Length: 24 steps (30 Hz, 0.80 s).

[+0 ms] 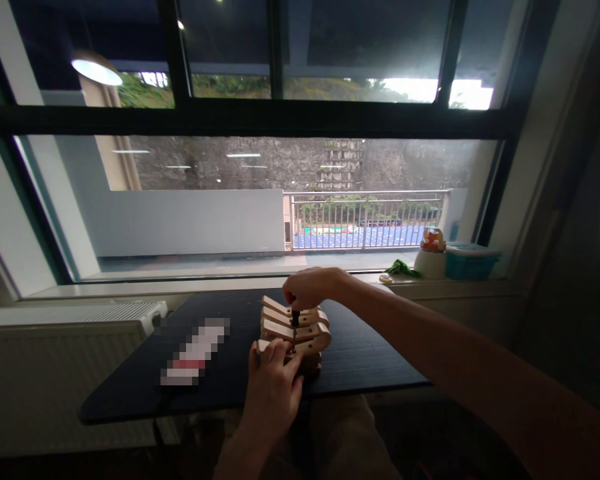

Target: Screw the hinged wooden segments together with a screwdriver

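Note:
A light wooden piece [319, 338] made of several slats with rounded ends and dark holes stands on the dark table. My left hand [275, 383] grips its near end, fingers over the top and thumb at the right side. Above it, my right hand [310, 288] is closed round the top of a screwdriver [295, 319], held upright. Its thin shaft runs down to the nearest slat, close to my left fingertips. The exact contact at the tip is too small to make out.
The black table [370, 360] has a blurred-out pale flat item [195, 353] on its left. A white radiator [65, 373] stands at the left. On the windowsill are a green cloth-like thing [403, 268], a white container with an orange top [431, 260] and a teal box [473, 263].

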Available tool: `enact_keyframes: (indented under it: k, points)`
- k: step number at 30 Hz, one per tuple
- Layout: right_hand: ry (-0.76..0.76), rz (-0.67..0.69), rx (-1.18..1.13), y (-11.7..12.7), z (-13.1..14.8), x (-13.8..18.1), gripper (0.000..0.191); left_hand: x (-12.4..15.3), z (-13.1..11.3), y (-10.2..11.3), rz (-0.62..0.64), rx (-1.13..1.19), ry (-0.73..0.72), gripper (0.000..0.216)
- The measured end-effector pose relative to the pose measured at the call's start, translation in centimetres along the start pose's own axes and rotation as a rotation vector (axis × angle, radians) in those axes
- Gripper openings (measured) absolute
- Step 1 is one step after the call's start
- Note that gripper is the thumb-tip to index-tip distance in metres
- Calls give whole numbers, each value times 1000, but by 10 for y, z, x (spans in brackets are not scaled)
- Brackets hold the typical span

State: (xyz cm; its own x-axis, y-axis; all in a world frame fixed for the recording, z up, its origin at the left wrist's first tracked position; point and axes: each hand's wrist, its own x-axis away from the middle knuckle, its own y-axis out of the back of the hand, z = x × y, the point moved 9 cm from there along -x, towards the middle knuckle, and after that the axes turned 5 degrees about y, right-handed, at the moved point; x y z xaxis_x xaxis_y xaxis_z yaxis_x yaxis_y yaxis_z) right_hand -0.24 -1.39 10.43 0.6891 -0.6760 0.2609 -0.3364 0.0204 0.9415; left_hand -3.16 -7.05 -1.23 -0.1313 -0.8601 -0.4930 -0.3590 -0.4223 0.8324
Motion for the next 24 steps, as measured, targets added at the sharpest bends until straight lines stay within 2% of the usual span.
enact_keyframes:
  k: [4,13,19,24]
  points:
    - [21,-7,13,-1,2,-4,31,0,-1,1,-10,13,0,36]
    - [-66,-40,34,-10,-7,-8,30,2,0,1,-25,7,-2,37]
    - [-12,5,-13,-3,4,-2,36,0,0,1,-11,6,-3,33]
    - [-10,14,-22,-3,2,-1,36,0,0,0,-10,12,4,35]
